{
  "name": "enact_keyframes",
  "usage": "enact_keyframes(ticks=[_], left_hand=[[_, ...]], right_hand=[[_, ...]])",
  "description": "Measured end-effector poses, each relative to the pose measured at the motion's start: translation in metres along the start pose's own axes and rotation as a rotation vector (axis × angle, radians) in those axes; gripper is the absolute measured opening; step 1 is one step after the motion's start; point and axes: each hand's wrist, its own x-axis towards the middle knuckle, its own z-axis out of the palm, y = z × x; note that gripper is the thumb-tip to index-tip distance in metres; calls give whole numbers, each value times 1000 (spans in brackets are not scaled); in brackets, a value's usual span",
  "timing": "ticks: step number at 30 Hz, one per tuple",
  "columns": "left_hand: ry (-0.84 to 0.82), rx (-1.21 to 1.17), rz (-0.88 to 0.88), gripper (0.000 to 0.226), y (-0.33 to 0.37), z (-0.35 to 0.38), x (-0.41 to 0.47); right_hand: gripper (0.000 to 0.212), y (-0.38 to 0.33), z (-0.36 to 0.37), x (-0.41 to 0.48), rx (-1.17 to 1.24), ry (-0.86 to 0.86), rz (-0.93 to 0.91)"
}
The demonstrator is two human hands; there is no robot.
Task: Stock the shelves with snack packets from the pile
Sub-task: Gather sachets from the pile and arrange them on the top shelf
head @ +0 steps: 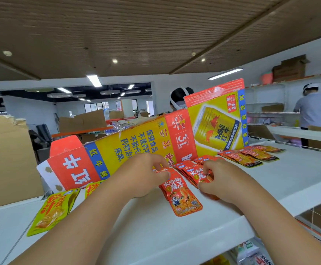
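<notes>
Both my hands are on the white top shelf (175,236). My left hand (142,176) pinches the top edge of a red snack packet (182,199) that lies flat on a small stack. My right hand (219,180) grips a fanned row of red packets (192,172) leaning against a flattened Red Bull carton (136,142). Yellow-green packets (52,209) lie at the shelf's left. More red-and-orange packets (251,155) lie further right.
The opened Red Bull carton stands along the back of the shelf. A brown cardboard box (6,159) is at far left. Two people (312,109) work at shelves behind. Packaged goods (251,251) sit on the lower shelf at bottom right.
</notes>
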Motion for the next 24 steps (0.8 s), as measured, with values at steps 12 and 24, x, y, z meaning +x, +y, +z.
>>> enact_keyframes(ticks=[12,24], left_hand=[[-20,-22,4,19,-1,0,-1],[-31,-22,-6,23,1,0,-2]], right_hand=[[37,0,1,0,2,-11,-9],[38,0,-1,-2,-3,-25,4]])
